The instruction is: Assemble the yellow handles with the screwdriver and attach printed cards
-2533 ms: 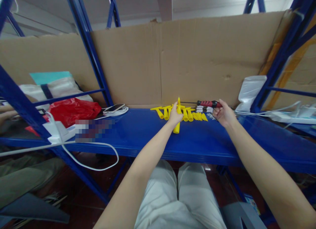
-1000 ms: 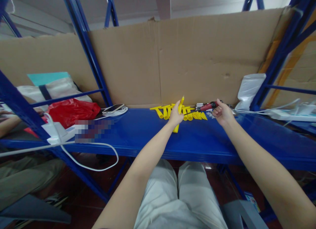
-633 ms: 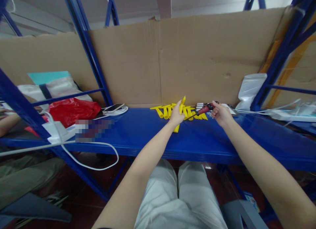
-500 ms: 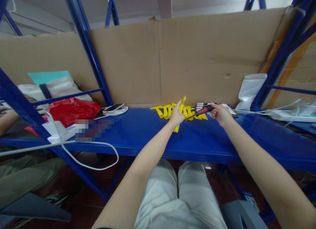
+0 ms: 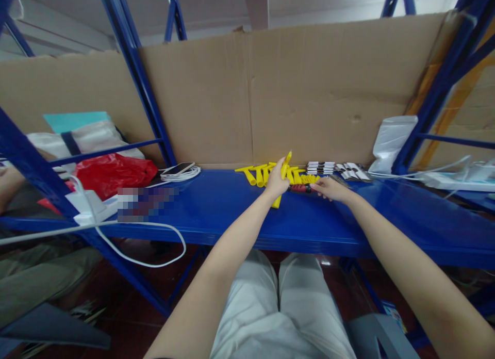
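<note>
My left hand [image 5: 275, 182] grips a long yellow plastic piece [image 5: 285, 163] that stands tilted on the blue shelf [image 5: 232, 209]. Just to its right, my right hand [image 5: 329, 189] holds a red-handled screwdriver [image 5: 300, 189] low over the shelf, its tip pointing at the yellow piece near my left hand. Behind both hands lies a row of several yellow plastic parts [image 5: 257, 175]. A stack of small black-and-white pieces [image 5: 320, 167] rests further right, with loose ones [image 5: 350, 170] beside it.
A cardboard sheet [image 5: 309, 91] backs the shelf. A phone on a coiled white cable [image 5: 180, 170], a red bag [image 5: 112, 172] and a white charger [image 5: 87, 204] lie left. A white pouch [image 5: 390, 142] and power strip [image 5: 444, 182] sit right. Another person's arm [image 5: 7, 179] shows at far left.
My right hand lifted the screwdriver from the back of the shelf and swung it down and left, so it now lies nearly level beside my left hand. The yellow piece tilted slightly right.
</note>
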The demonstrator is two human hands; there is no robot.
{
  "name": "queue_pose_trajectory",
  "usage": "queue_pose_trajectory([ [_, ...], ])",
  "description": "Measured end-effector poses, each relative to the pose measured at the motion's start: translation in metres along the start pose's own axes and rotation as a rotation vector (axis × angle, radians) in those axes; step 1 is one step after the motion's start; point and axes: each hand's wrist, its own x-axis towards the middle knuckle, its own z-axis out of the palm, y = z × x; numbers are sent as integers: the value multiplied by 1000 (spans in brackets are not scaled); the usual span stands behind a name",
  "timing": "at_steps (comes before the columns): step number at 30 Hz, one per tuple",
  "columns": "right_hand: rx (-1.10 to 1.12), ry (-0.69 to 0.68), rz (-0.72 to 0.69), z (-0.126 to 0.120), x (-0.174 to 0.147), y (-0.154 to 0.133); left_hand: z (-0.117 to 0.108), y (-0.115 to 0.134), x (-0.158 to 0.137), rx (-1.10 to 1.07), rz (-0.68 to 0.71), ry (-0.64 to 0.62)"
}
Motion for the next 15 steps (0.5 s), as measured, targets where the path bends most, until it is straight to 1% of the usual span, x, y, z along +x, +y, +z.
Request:
queue_pose_trajectory([
  [3,-83,-28,-8,-1,2,2,0,-1,0,24,-3,7],
  [6,-145,-15,-9,-3,4,4,0,-3,1,69,-37,40],
  [12,-211,10,-41,-5,3,4,0,-9,1,142,-268,83],
  [15,-220,12,-45,-5,2,4,0,-9,2,143,-325,79],
])
